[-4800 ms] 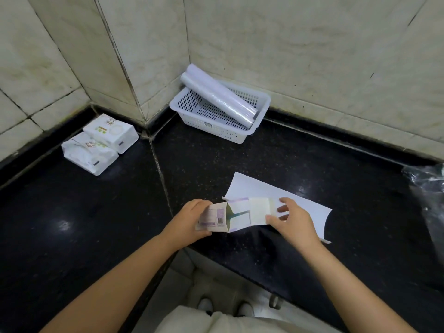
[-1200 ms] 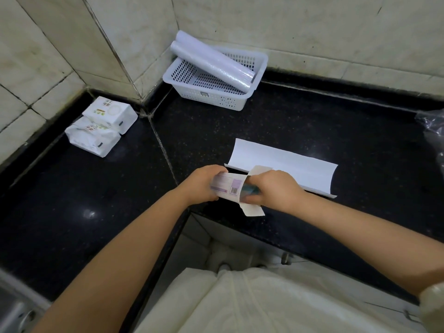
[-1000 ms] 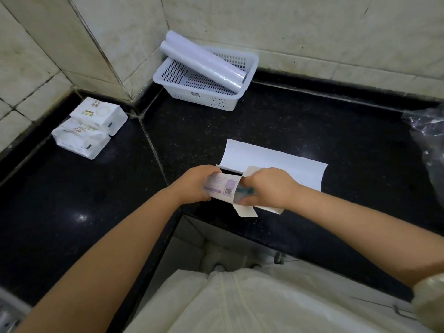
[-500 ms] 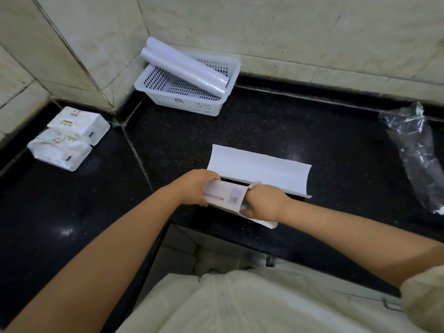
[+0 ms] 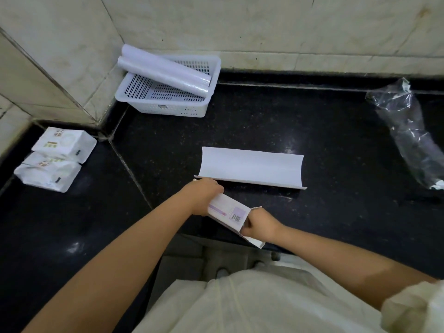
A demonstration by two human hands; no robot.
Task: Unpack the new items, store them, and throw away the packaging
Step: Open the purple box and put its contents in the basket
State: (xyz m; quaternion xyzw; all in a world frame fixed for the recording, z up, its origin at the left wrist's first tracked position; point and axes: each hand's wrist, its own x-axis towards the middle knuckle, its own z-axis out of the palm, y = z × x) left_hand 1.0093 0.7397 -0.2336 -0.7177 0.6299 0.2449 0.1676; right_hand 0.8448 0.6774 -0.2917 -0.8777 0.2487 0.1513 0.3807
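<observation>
Between both hands, carton (fingers at ends)

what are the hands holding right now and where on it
Both hold the small carton: the left hand grips its closed far end, the right hand grips at its open near end.
</observation>
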